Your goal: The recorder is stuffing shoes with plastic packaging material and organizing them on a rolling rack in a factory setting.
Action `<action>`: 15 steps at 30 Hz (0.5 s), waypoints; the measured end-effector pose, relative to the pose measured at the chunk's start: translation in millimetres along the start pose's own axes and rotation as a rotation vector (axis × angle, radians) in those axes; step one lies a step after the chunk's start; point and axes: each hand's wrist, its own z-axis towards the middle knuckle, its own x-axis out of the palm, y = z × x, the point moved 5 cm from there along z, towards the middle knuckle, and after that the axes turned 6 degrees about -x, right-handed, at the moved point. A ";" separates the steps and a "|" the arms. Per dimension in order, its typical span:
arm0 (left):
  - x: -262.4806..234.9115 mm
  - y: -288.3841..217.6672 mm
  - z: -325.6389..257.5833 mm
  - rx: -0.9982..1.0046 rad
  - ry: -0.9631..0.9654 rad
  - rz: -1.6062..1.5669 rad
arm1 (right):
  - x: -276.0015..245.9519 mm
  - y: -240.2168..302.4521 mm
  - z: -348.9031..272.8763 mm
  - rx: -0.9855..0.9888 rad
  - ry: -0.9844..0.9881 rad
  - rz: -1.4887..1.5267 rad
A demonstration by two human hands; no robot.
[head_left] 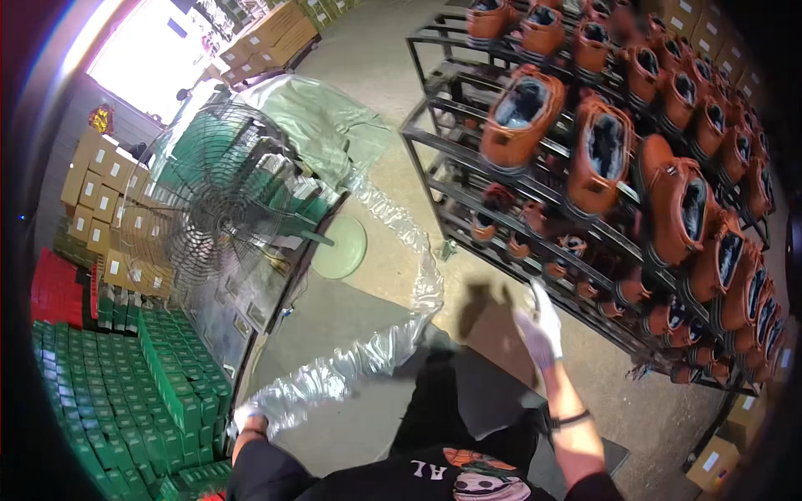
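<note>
My left hand (248, 415), in a white glove, grips one end of a long strip of clear crinkled plastic film (393, 301) that arcs up and right toward a pedestal fan (219, 194). My right hand (541, 327), also gloved, is raised and holds a brown, blurred piece (487, 302) that looks like paper or cardboard. The right hand is close to a black metal rack (451, 179) loaded with several orange-brown boots (600, 154).
Green boxes (125, 392) are stacked at lower left, with brown cartons (100, 188) behind the fan. More cartons (267, 37) stand by a bright doorway at top left. A dark mat (493, 392) lies on the concrete floor at my feet. A cardboard box (714, 459) sits at lower right.
</note>
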 end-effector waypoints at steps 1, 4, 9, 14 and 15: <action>71.2 89.6 -32.1 -0.113 0.116 -0.055 | 68.2 48.8 54.0 -0.203 0.117 0.025; 156.6 125.6 -71.8 -0.174 0.073 -0.311 | 170.1 103.2 203.6 0.180 -0.029 0.989; 189.9 143.8 -133.6 -0.296 0.386 -0.427 | 166.1 147.8 324.8 0.117 -0.247 1.752; 128.8 155.8 -144.3 -0.127 0.326 -0.443 | 202.8 162.4 298.4 0.170 -0.433 1.938; 112.8 161.9 -108.8 -0.083 0.264 -0.442 | 217.3 173.6 278.4 0.307 -0.574 1.891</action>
